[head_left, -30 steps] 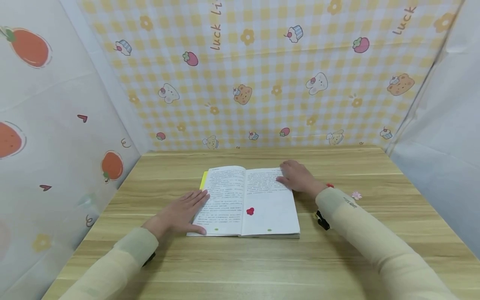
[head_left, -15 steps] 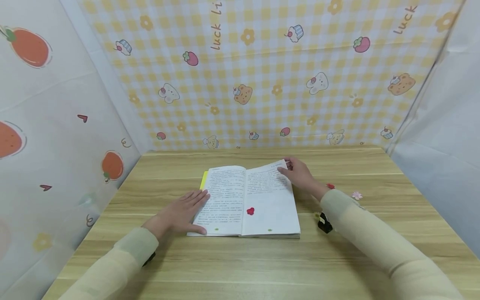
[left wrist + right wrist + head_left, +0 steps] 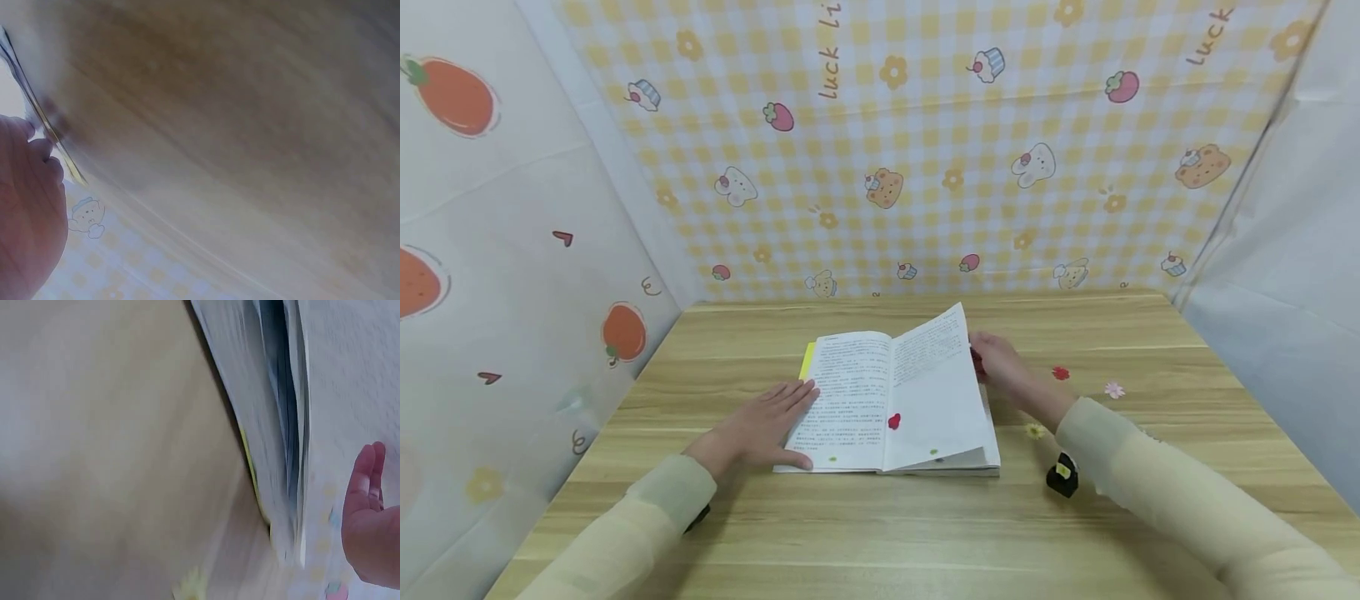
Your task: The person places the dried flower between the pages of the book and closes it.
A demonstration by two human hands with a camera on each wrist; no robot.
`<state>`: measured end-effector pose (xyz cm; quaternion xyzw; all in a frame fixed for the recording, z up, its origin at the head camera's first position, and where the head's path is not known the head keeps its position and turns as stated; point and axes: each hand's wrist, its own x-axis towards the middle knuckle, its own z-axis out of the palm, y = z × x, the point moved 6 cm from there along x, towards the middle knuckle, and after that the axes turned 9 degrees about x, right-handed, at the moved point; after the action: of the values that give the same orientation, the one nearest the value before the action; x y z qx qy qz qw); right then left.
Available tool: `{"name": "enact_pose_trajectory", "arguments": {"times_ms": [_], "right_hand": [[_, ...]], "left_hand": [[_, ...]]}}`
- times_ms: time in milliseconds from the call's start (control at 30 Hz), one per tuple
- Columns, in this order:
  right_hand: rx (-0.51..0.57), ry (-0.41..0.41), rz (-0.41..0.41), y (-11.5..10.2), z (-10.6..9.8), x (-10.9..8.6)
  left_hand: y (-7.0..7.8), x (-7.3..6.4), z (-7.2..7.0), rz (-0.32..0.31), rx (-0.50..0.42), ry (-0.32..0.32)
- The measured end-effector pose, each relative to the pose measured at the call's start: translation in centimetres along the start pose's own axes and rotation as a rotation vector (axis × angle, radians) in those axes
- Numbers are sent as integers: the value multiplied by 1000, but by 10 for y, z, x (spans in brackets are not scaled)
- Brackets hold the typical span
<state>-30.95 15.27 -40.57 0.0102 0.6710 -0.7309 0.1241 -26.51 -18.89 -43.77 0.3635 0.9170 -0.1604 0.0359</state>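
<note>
An open book (image 3: pixel 850 400) with printed text lies on the wooden table, a yellow strip of cover showing at its left edge. My left hand (image 3: pixel 760 427) rests on the left page, fingers straight and thumb spread near the lower corner. The right page (image 3: pixel 936 392) stands partly lifted, its upper corner raised and its lower corner off the pages below. Behind its outer edge is my right hand (image 3: pixel 1003 367); in the right wrist view its straight fingers (image 3: pixel 365 472) lie against the lifted page. A small red flower-shaped piece (image 3: pixel 894 421) sits on that page near the spine.
Right of the book lie a red flower piece (image 3: pixel 1060 373), a pink flower piece (image 3: pixel 1114 390) and a yellow flower piece (image 3: pixel 1035 431). A checked cloth (image 3: pixel 925 150) hangs behind the table, with printed white sheets at both sides.
The right page has risen from flat to tilted up. My right hand first took its upper corner, then slid down behind its edge. The left hand has stayed still.
</note>
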Motion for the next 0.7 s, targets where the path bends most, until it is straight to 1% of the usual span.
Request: {"name": "enact_pose_trajectory", "arguments": {"times_ms": [100, 167, 267, 333, 400, 467, 533, 633, 700], "right_hand": [[67, -8, 5, 4, 13, -11], [95, -20, -5, 6, 21, -17], [55, -28, -48, 8, 34, -28], [7, -73, -98, 10, 44, -34], [-74, -123, -168, 12, 54, -41], [-142, -199, -239, 14, 65, -47], [-242, -272, -301, 17, 75, -52], [-427, -357, -363, 21, 87, -58], [-586, -403, -396, 23, 94, -61]], "left_hand": [[0, -1, 0, -1, -3, -1], [0, -1, 0, 0, -8, 0], [-1, -2, 0, 1, -15, 6], [-1, -2, -1, 2, -19, 11], [0, -3, -2, 4, -24, 15], [0, -3, -2, 6, -27, 15], [0, -3, -2, 7, -33, 15], [0, -3, -2, 4, -35, 11], [-1, -3, -1, 1, -36, 8]]}}
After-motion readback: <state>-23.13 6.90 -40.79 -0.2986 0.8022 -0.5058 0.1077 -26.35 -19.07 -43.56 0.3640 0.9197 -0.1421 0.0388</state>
